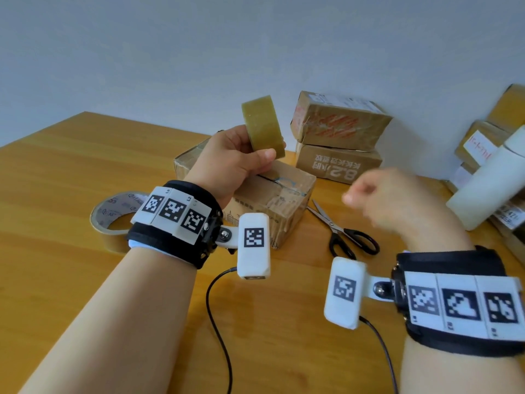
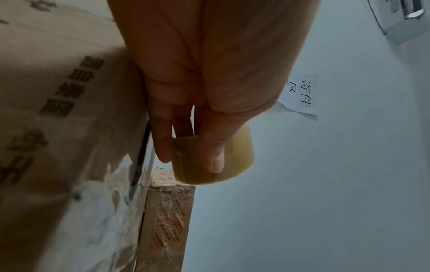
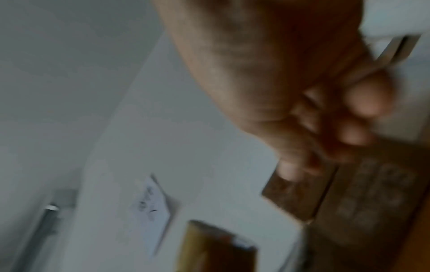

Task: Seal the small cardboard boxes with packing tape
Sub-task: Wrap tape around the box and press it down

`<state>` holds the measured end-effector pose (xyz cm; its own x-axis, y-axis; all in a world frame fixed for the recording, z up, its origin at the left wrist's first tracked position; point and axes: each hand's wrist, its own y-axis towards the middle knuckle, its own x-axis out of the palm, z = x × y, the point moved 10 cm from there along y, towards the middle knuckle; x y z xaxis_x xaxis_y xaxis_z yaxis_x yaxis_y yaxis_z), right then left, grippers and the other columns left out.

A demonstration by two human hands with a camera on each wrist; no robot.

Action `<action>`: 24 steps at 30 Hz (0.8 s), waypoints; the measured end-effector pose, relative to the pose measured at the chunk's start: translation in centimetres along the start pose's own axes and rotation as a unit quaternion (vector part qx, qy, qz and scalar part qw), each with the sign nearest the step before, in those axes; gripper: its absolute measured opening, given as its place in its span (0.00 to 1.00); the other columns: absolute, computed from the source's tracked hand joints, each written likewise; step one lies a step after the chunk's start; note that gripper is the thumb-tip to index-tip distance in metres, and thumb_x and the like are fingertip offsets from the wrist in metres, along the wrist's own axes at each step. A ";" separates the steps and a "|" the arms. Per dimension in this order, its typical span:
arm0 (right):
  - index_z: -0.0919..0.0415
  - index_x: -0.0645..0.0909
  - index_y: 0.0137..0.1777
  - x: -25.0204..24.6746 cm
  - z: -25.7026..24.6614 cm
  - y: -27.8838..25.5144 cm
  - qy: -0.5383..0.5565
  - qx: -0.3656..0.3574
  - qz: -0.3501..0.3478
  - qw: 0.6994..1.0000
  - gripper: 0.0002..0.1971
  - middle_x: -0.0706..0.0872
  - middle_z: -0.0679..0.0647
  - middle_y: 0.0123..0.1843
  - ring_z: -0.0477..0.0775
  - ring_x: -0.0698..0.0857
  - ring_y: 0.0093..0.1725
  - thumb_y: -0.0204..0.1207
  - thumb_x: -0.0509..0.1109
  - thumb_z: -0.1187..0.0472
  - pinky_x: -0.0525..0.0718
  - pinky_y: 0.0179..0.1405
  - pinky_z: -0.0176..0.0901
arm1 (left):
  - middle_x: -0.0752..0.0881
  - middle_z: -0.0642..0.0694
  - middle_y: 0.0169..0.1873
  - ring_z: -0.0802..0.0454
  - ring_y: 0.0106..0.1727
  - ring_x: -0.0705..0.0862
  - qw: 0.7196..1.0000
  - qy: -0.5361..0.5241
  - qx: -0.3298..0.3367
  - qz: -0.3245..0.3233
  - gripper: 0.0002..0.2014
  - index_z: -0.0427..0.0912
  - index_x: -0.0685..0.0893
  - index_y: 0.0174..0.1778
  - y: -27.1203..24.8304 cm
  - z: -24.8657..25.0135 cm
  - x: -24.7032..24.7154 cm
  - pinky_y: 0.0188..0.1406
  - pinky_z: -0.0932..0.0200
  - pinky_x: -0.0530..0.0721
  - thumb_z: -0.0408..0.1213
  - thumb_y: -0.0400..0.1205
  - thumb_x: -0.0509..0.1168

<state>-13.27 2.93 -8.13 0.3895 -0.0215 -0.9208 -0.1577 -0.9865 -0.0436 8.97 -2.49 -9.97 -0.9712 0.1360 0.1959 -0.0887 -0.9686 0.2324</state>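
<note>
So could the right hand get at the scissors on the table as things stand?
Probably yes. The right hand holds nothing and hovers just above and beside the scissors, which lie in the open on the table with nothing on them. The box sits to their left, apart.

Yellowish tape roll (image 1: 263, 125) above closed box (image 1: 279, 194)

free: bare table (image 1: 71, 172) left of left hand (image 1: 230, 163) | blocked: cardboard box (image 1: 272, 200) beneath it, stacked boxes (image 1: 338, 137) beyond, scissors (image 1: 341, 234) near right hand (image 1: 397, 200)
</note>
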 end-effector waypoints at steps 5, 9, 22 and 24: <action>0.43 0.82 0.57 -0.6 -5.2 -0.5 0.113 -0.144 0.123 0.975 0.12 0.82 0.46 0.61 0.46 0.81 0.55 0.79 0.73 0.41 0.74 0.48 0.42 | 0.92 0.38 0.54 0.44 0.57 0.90 1.000 -0.002 -0.001 -0.003 0.14 0.34 0.86 0.61 -0.1 -0.1 0.1 0.56 0.52 0.89 0.21 0.81 0.67; 0.45 0.68 0.83 3.6 -6.0 0.9 0.141 -0.149 0.052 0.977 0.33 0.72 0.47 0.82 0.50 0.73 0.78 0.80 0.73 0.40 0.73 0.70 0.45 | 0.90 0.36 0.56 0.42 0.59 0.90 1.000 -0.008 -0.011 -0.018 0.15 0.31 0.84 0.65 -0.2 -0.2 0.2 0.61 0.50 0.88 0.21 0.82 0.66; 0.49 0.73 0.78 6.0 -4.9 2.4 0.174 -0.096 0.008 0.980 0.29 0.76 0.49 0.71 0.51 0.78 0.67 0.82 0.66 0.36 0.80 0.63 0.49 | 0.91 0.37 0.56 0.45 0.58 0.90 0.999 -0.015 -0.030 -0.041 0.15 0.31 0.84 0.64 -0.4 -0.4 0.8 0.61 0.51 0.88 0.22 0.82 0.67; 0.50 0.70 0.80 6.3 -5.2 2.4 0.121 -0.094 0.009 0.988 0.33 0.72 0.54 0.75 0.56 0.77 0.70 0.79 0.69 0.34 0.79 0.64 0.50 | 0.90 0.36 0.57 0.44 0.59 0.90 0.998 -0.033 -0.035 -0.043 0.14 0.31 0.84 0.64 -0.5 -0.4 0.8 0.61 0.50 0.88 0.22 0.82 0.66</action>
<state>-6.53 -0.41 -11.99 0.5971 -0.0557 -0.8003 -0.0041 -0.9978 0.0664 8.13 -2.02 -10.31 -0.9431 0.2297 0.2406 -0.1881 -0.9648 0.1836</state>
